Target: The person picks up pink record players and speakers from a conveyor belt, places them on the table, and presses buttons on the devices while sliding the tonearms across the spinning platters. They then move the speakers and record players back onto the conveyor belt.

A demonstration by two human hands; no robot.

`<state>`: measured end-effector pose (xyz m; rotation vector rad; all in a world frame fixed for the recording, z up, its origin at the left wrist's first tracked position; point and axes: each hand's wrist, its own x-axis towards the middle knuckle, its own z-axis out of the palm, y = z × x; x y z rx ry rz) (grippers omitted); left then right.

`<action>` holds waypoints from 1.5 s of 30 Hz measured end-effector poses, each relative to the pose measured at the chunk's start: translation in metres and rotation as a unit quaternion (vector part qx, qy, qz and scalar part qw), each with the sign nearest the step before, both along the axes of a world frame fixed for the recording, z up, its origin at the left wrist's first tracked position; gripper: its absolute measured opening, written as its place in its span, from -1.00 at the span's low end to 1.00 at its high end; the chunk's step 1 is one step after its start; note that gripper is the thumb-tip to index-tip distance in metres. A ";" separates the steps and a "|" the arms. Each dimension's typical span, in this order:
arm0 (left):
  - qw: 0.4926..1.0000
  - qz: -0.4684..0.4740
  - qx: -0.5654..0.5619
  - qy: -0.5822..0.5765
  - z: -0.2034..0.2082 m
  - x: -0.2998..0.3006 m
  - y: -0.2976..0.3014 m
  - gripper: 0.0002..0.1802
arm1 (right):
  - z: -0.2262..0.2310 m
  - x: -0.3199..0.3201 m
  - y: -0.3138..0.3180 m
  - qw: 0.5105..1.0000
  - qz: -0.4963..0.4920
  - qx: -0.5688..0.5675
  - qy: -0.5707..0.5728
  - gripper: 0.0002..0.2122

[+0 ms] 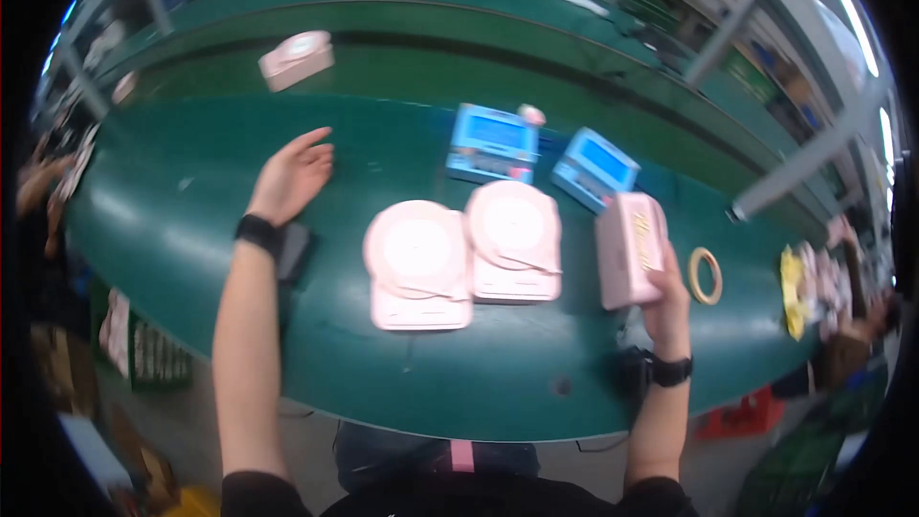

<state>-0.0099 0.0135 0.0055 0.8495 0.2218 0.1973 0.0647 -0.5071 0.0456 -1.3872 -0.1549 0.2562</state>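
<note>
Near the person, two pink devices lie flat on the green table [172, 230], side by side and touching: the left pink device [417, 265] and the middle pink device [514, 240], each with a round pale face. To the right, the right hand [667, 293] grips a third pink device [628, 248] by its near right edge, with the fingers closed around it. Just right of it lies a small tape ring [706, 275]. At the left, the left hand [292, 176] rests open on the table, holding nothing. Farther away stand two blue boxes [493, 143], and on the far belt another pink unit [297, 59].
</note>
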 end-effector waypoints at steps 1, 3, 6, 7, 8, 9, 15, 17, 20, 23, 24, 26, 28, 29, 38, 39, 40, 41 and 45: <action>1.000 -0.014 -0.005 -0.011 -0.007 0.007 -0.001 -0.57 | 0.003 0.001 -0.003 1.000 0.003 -0.024 -0.021 -0.26; 1.000 -0.026 0.005 -0.017 -0.007 0.016 -0.003 -0.56 | 0.013 -0.001 -0.009 0.993 -0.026 -0.053 -0.098 -0.31; 1.000 -0.003 0.016 0.001 -0.010 0.000 0.008 -0.53 | 0.021 -0.007 0.001 0.914 -0.129 -0.238 -0.303 -0.39; 1.000 -0.002 0.017 -0.003 -0.009 0.002 0.006 -0.52 | 0.031 -0.014 0.004 0.780 -0.176 -0.409 -0.440 -0.43; 1.000 -0.021 0.015 -0.007 -0.011 0.009 0.003 -0.52 | 0.037 -0.024 0.007 0.747 -0.167 -0.416 -0.491 -0.46; 1.000 -0.018 0.014 -0.006 -0.013 0.007 0.006 -0.52 | 0.037 -0.031 0.016 0.715 -0.146 -0.414 -0.544 -0.49; 1.000 -0.016 -0.002 -0.006 -0.012 0.013 -0.002 -0.53 | 0.027 -0.062 0.054 0.763 0.203 -0.373 -0.488 -0.50; 1.000 -0.007 -0.002 -0.007 -0.011 0.009 -0.002 -0.55 | 0.029 -0.059 0.058 0.742 0.209 -0.415 -0.484 -0.49; 1.000 -0.004 -0.015 -0.006 -0.003 0.005 -0.004 -0.59 | 0.034 -0.061 0.063 0.717 0.221 -0.444 -0.490 -0.47; 0.999 -0.004 -0.031 -0.015 0.000 0.000 -0.006 -0.63 | 0.034 -0.062 0.064 0.706 0.229 -0.452 -0.495 -0.45; 0.999 -0.009 -0.032 -0.016 -0.003 0.001 -0.005 -0.63 | 0.032 -0.063 0.064 0.707 0.222 -0.464 -0.485 -0.43; 0.999 -0.008 -0.026 -0.016 -0.004 0.000 -0.007 -0.64 | 0.034 -0.070 0.063 0.707 0.231 -0.451 -0.493 -0.42; 1.000 0.005 -0.016 -0.012 -0.003 0.002 -0.012 -0.65 | 0.035 -0.072 0.061 0.718 0.215 -0.467 -0.469 -0.41; 1.000 0.009 -0.012 -0.007 -0.002 0.004 -0.014 -0.64 | 0.036 -0.069 0.063 0.719 0.218 -0.460 -0.474 -0.41; 1.000 0.005 -0.003 0.002 -0.001 0.004 -0.015 -0.64 | 0.036 -0.067 0.063 0.706 0.208 -0.478 -0.479 -0.41; 1.000 0.012 -0.007 -0.005 -0.001 0.001 -0.012 -0.63 | 0.036 -0.067 0.065 0.703 0.213 -0.474 -0.485 -0.41; 1.000 0.006 -0.007 -0.005 -0.001 0.002 -0.012 -0.63 | 0.035 -0.066 0.064 0.699 0.217 -0.473 -0.490 -0.40; 1.000 0.006 -0.003 -0.003 -0.001 0.001 -0.012 -0.63 | 0.034 -0.067 0.063 0.700 0.214 -0.475 -0.489 -0.40; 1.000 0.010 -0.004 -0.004 -0.003 0.001 -0.010 -0.62 | 0.033 -0.069 0.064 0.687 0.216 -0.482 -0.499 -0.38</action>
